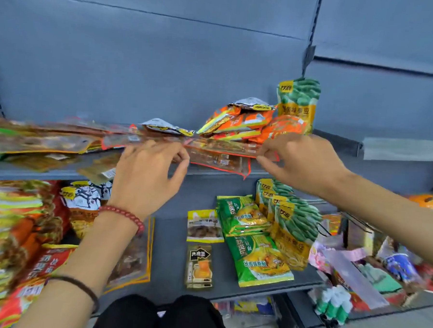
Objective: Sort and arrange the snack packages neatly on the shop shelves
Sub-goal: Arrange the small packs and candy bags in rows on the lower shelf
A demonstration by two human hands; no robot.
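Note:
A flat, clear snack packet with a red-orange border [218, 154] lies on the upper grey shelf [34, 173], its near edge hanging over the front. My left hand [148, 171] pinches its left end and my right hand [303, 163] pinches its right end. Behind it sit a heap of orange packets [240, 126] and an upright green pea bag [299, 103]. More flat packets [41, 139] are spread along the upper shelf to the left, blurred.
The lower shelf [170, 256] carries green noodle packs [258, 258], standing green pea bags [292, 225], two small yellow packets [203, 226], a clear packet [132, 257] and a red-orange pile [10, 241] at the left. Mixed goods [370, 274] crowd the neighbouring bay at the right. My knees [162, 316] are below.

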